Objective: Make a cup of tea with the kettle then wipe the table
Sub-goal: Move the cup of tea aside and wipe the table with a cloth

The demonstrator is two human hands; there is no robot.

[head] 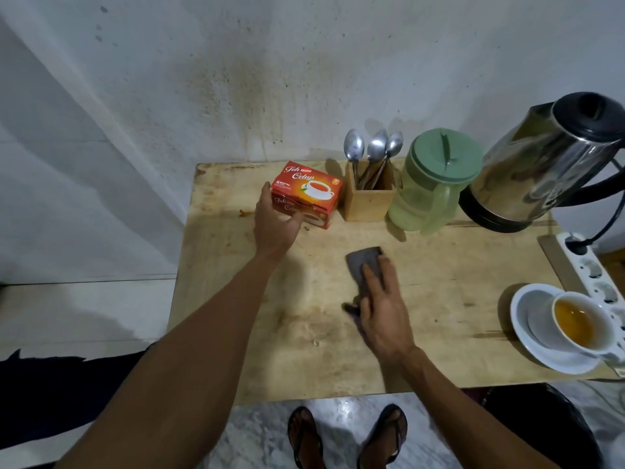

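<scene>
Pale wooden tabletop [439,299], worn and stained, set against a white wall [236,79] streaked with brown marks; grey marbled floor [341,421] below, where your sandalled feet [348,438] stand at the near edge. Along the back edge, left to right: red tea box [311,191], wooden holder [370,198] with three spoons [373,150] standing bowl-up, green lidded jug [429,184], steel kettle [548,164] on its black base at the far right corner. A white power strip [598,282] lies along the right edge with the kettle's cord plugged in. Near the front right corner: white cup [581,323] holding amber tea, resting tilted on a white saucer [531,333], close to the tabletop's edge. The middle and left of the tabletop lie open between the back row and the near edge. Your left hand [275,225] reaches to the tea box, fingers curled round its left end, thumb against the front face; whether the box is lifted or still sitting on the wood you cannot tell. Your right hand [382,309] lies flat, fingers spread, pressing a dark grey cloth [363,265] onto the centre of the tabletop; the grip here is loose, palm-down, not clenched.
</scene>
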